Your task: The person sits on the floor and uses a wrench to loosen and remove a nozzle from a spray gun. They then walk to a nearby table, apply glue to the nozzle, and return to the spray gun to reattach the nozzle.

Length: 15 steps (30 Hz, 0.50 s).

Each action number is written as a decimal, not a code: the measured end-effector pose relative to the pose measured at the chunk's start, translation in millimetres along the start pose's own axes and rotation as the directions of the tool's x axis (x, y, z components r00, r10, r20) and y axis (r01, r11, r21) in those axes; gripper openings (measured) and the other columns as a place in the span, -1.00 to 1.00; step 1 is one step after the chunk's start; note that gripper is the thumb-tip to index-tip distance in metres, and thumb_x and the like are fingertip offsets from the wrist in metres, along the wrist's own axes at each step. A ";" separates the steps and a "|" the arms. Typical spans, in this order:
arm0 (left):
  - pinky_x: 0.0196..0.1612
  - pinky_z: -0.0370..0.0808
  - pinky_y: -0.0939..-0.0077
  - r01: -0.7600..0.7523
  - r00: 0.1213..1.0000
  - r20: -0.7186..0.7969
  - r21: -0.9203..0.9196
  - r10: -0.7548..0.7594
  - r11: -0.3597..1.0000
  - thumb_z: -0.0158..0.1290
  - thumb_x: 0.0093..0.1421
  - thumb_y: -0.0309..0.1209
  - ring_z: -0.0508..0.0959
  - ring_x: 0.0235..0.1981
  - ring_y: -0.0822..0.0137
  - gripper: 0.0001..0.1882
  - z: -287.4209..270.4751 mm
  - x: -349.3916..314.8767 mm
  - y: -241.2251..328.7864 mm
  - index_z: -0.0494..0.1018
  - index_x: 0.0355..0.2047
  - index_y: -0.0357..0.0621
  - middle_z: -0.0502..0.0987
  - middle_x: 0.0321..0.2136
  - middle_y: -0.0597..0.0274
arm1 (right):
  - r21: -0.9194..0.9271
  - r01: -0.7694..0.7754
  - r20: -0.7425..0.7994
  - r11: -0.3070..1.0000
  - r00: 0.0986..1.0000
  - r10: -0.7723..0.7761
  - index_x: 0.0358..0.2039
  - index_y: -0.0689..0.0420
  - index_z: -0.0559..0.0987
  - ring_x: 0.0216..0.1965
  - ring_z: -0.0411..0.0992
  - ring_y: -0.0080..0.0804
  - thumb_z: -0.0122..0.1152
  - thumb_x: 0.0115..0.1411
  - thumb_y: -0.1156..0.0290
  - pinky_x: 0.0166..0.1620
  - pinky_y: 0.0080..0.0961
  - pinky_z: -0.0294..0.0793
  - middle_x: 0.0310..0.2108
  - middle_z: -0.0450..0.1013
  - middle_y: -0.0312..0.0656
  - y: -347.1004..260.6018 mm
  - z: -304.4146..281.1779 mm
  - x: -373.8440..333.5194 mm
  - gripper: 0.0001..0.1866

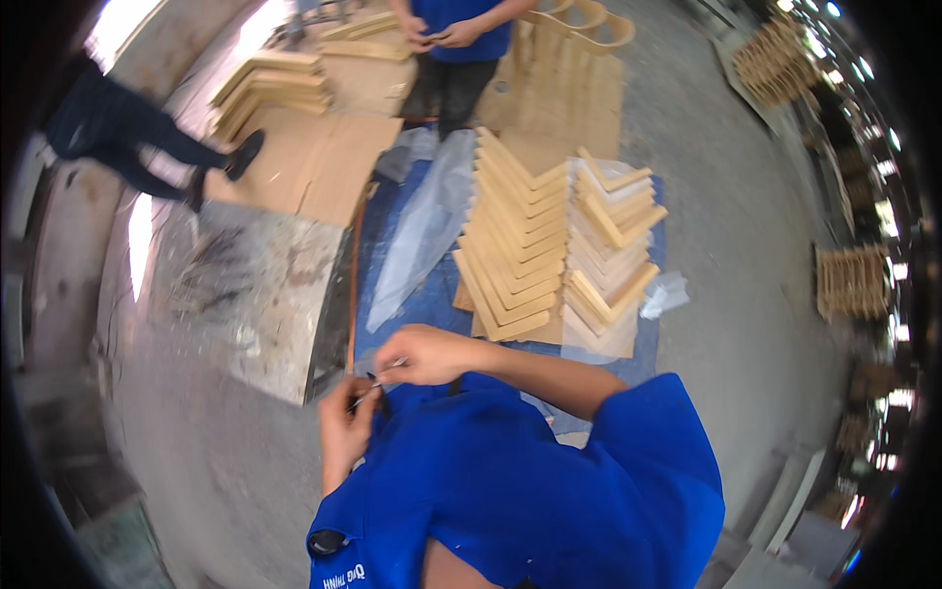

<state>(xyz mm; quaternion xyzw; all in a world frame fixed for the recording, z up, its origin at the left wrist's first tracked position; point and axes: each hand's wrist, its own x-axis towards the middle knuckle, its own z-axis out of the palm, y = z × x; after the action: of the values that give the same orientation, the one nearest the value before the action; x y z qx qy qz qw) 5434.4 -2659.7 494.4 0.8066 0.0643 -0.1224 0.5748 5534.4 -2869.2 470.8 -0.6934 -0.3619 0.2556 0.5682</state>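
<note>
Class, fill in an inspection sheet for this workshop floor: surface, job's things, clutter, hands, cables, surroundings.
Surface: grey concrete floor with a blue sheet spread on it.
Job's things: small thin item, too blurred to identify.
Clutter: two stacks of L-shaped wooden pieces, clear plastic film, cardboard.
Hands: left hand and right hand both pinch the small item.
Cables: thin orange line along the sheet's edge.
Surroundings: another person's hands, wooden racks.
</note>
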 end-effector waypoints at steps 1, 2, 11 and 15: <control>-0.42 0.42 0.57 -0.021 0.999 -0.030 -0.043 0.020 0.999 0.13 0.30 -0.53 0.52 -0.49 0.49 -0.91 -10.2 22.6 1.7 0.50 -0.31 -0.34 0.55 -0.50 0.27 | -0.075 -0.071 0.025 0.995 0.997 0.073 -0.37 0.18 0.65 -0.36 0.55 -0.04 0.27 0.16 0.36 -0.28 -0.15 0.46 -0.47 0.56 -0.05 -0.9 -12.8 27.3 -0.85; -0.43 0.39 0.59 -0.018 0.999 -0.033 -0.094 0.015 0.995 0.12 0.32 -0.53 0.50 -0.49 0.51 -0.91 -19.0 47.9 2.0 0.49 -0.29 -0.33 0.54 -0.49 0.29 | -0.123 -0.044 0.004 0.991 0.999 0.045 -0.38 0.18 0.64 -0.33 0.55 0.05 0.26 0.16 0.36 -0.26 -0.12 0.47 -0.46 0.57 -0.03 1.3 -26.9 53.1 -0.85; -0.47 0.21 0.66 0.060 0.997 0.054 -0.185 -0.051 0.981 0.08 0.36 -0.49 0.30 -0.55 0.63 -0.92 -119.1 281.2 5.6 0.46 -0.23 -0.27 0.56 -0.48 0.32 | -0.074 -0.141 -0.238 0.987 0.964 0.120 -0.43 0.15 0.66 -0.36 0.59 -0.10 0.33 0.05 0.43 -0.27 -0.19 0.51 -0.46 0.61 -0.07 68.7 -141.2 249.2 -0.91; -0.46 0.23 0.68 0.039 0.988 0.152 -0.131 -0.019 0.991 0.09 0.35 -0.50 0.29 -0.55 0.62 -0.92 -160.9 380.7 28.1 0.46 -0.28 -0.27 0.58 -0.48 0.29 | -0.030 -0.200 -0.268 0.979 0.945 0.185 -0.42 0.14 0.67 -0.42 0.59 -0.16 0.33 0.06 0.45 -0.31 -0.27 0.52 -0.49 0.61 -0.10 82.4 -193.2 314.6 -0.93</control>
<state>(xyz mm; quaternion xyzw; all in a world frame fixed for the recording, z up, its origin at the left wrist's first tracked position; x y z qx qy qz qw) 5827.3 -2531.4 466.5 0.7537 0.0404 -0.1867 0.6288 5890.9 -2744.0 451.8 -0.7690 -0.2207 0.2050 0.5638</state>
